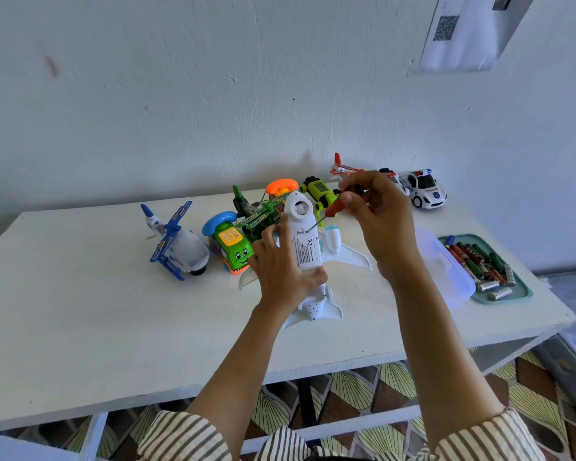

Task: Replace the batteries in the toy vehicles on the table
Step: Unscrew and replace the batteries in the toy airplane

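Left hand [280, 261] grips the white toy plane [308, 251] belly-up, mid-table [80, 327], well back from the front edge; right hand [376, 207] pinches the red screwdriver [335, 206], tip on its belly. Battery tray [469, 236] hugs the right edge.

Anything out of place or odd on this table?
Nothing damaged or spilled. The plane lies belly-up, held by the left hand while the right hand sets a screwdriver to it. A clear lid lies askew over the left edge of the tray.

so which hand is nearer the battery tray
Right. The right hand, holding the screwdriver, is left of the battery tray; the left hand grips the plane farther left.
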Tool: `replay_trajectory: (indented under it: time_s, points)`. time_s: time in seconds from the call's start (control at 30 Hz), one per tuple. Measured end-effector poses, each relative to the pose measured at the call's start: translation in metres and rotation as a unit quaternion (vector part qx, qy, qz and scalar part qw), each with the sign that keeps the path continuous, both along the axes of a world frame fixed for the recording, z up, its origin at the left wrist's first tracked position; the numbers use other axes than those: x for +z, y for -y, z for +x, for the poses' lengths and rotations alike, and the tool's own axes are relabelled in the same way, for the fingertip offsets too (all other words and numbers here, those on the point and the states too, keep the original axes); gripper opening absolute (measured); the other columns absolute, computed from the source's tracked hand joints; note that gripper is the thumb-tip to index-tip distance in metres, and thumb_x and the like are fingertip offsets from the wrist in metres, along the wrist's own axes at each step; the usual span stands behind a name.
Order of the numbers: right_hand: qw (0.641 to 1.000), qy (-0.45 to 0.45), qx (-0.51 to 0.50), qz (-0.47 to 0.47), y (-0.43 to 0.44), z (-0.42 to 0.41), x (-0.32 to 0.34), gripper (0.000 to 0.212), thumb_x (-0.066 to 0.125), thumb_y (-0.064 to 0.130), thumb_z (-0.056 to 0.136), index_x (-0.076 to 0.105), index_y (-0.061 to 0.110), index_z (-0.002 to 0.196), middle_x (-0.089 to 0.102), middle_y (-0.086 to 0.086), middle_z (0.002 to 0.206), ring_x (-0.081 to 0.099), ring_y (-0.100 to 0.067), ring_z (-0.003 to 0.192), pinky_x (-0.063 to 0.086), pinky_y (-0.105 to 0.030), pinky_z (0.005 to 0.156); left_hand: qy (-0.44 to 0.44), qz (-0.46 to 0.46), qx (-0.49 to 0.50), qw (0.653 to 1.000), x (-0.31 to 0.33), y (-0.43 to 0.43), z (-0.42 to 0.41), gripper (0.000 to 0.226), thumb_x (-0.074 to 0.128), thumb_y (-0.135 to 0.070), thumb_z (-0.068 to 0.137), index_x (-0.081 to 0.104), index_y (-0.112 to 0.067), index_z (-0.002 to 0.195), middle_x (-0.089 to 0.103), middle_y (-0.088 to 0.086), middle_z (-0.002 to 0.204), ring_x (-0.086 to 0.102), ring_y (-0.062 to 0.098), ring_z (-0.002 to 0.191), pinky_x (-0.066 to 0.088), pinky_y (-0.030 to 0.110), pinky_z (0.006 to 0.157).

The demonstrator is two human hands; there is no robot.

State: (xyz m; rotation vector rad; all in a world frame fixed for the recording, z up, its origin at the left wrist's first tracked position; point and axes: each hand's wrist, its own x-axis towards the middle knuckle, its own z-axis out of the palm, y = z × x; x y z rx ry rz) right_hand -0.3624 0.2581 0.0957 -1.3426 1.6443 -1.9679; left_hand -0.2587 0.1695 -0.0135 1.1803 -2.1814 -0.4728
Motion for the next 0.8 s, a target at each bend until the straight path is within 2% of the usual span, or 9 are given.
replay_trajectory:
  time_s: [0.07, 0.13, 0.23, 0.3, 0.37, 0.47, 0.57, 0.67, 0.8]
  points:
    - [1.0, 0.023, 0.008, -0.014, -0.001, -0.001, 0.002, 0.023, 0.051, -0.01, 0.088, 0.056, 0.012, 0.096, 0.066, -0.012, 0.091, 0.062, -0.026, 0.064, 0.044, -0.018, 0.057, 0.0, 0.0, 0.0, 1.0, 0.0, 0.0, 0.0, 0.112, 0.061, -0.055, 0.05, 0.023, -0.022, 0.15, 0.033, 0.01, 0.133, 0.032, 0.029, 0.116, 0.023, 0.036, 0.088]
    - [0.999, 0.019, 0.027, -0.014, -0.001, -0.002, 0.0, 0.02, 0.04, -0.011, 0.092, 0.052, 0.002, 0.101, 0.066, -0.017, 0.095, 0.057, -0.021, 0.058, 0.041, -0.019, 0.054, 0.0, -0.002, 0.001, 1.0, 0.0, 0.0, 0.0, 0.112, 0.061, -0.055, 0.05, 0.023, -0.021, 0.15, 0.034, 0.01, 0.133, 0.033, 0.029, 0.116, 0.021, 0.035, 0.086]
    - [0.999, 0.008, 0.045, -0.008, -0.001, -0.003, -0.005, 0.02, 0.034, 0.005, 0.098, 0.051, 0.001, 0.107, 0.063, -0.026, 0.091, 0.057, -0.016, 0.064, 0.041, -0.022, 0.058, 0.001, -0.004, 0.0, 1.0, 0.0, 0.0, 0.0, 0.111, 0.061, -0.056, 0.051, 0.024, -0.021, 0.15, 0.034, 0.011, 0.133, 0.033, 0.029, 0.115, 0.023, 0.036, 0.087]
    - [0.999, 0.007, 0.042, -0.003, -0.002, -0.002, -0.005, 0.019, 0.037, 0.016, 0.097, 0.053, 0.008, 0.101, 0.063, -0.027, 0.085, 0.056, -0.014, 0.063, 0.042, -0.022, 0.059, -0.002, 0.0, 0.0, 1.0, 0.001, 0.001, 0.0, 0.111, 0.061, -0.056, 0.051, 0.024, -0.021, 0.15, 0.034, 0.011, 0.133, 0.031, 0.028, 0.115, 0.021, 0.035, 0.085]
    - [0.999, 0.0, 0.04, -0.001, -0.003, -0.003, -0.005, 0.015, 0.039, 0.017, 0.095, 0.053, 0.014, 0.096, 0.065, -0.023, 0.081, 0.055, -0.012, 0.06, 0.042, -0.02, 0.059, -0.006, 0.009, 0.002, 1.0, 0.001, 0.001, 0.002, 0.112, 0.058, -0.058, 0.05, 0.023, -0.021, 0.15, 0.033, 0.01, 0.132, 0.03, 0.027, 0.114, 0.019, 0.034, 0.084]
    - [0.999, 0.017, 0.023, -0.03, -0.007, -0.008, -0.006, 0.013, 0.041, 0.015, 0.095, 0.054, 0.015, 0.094, 0.069, -0.006, 0.074, 0.055, -0.014, 0.059, 0.043, -0.022, 0.058, -0.032, 0.018, 0.012, 0.999, 0.0, 0.002, 0.006, 0.115, 0.046, -0.066, 0.046, 0.023, -0.021, 0.15, 0.033, 0.01, 0.129, 0.031, 0.027, 0.115, 0.02, 0.035, 0.084]
    - [0.998, 0.042, -0.002, -0.046, -0.013, -0.016, -0.007, 0.015, 0.044, 0.007, 0.094, 0.058, 0.012, 0.096, 0.07, 0.006, 0.078, 0.061, -0.012, 0.07, 0.047, -0.025, 0.067, -0.044, 0.029, 0.028, 0.998, 0.001, 0.006, 0.015, 0.117, 0.044, -0.067, 0.044, 0.022, -0.021, 0.15, 0.032, 0.01, 0.128, 0.031, 0.027, 0.119, 0.026, 0.038, 0.089]
    - [0.998, 0.034, -0.022, 0.039, -0.013, -0.03, -0.019, 0.019, 0.048, -0.002, 0.09, 0.063, 0.008, 0.096, 0.069, 0.003, 0.088, 0.063, -0.017, 0.082, 0.051, -0.027, 0.079, -0.021, 0.012, 0.053, 0.998, 0.006, 0.014, 0.026, 0.115, 0.055, -0.061, 0.049, 0.02, -0.022, 0.151, 0.033, 0.013, 0.127, 0.032, 0.03, 0.119, 0.03, 0.045, 0.097]
    - [0.975, -0.078, -0.052, 0.204, -0.005, -0.049, -0.06, 0.028, 0.056, -0.007, 0.083, 0.066, 0.018, 0.086, 0.069, -0.005, 0.098, 0.065, -0.016, 0.084, 0.052, -0.025, 0.078, -0.001, 0.005, 0.096, 0.995, 0.008, 0.023, 0.043, 0.111, 0.059, -0.055, 0.05, 0.023, -0.022, 0.15, 0.033, 0.013, 0.127, 0.035, 0.033, 0.117, 0.032, 0.045, 0.093]
